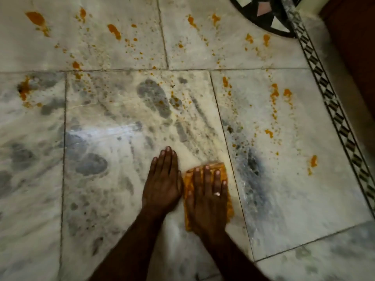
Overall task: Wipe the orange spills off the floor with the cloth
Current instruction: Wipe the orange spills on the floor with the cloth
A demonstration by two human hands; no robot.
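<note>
While the right hand (209, 197) presses flat, fingers slightly spread, on a folded rectangular orange-stained cloth (218, 166), the left hand (163, 183) lies flat just beside it on the glossy grey-veined marble floor (101, 199) — orange spills (114, 31), blotchy and speckled, lie beyond the fingertips.

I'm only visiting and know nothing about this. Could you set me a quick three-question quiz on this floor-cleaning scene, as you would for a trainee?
1. True or false: the right hand lies flat on the cloth.
2. Where is the left hand? A) on top of the cloth B) flat on the marble floor beside the cloth C) gripping a bucket
3. Short answer: are the orange spills all gone?
Key: 1 true; 2 B; 3 no, many remain on the tiles beyond the hands.
</note>
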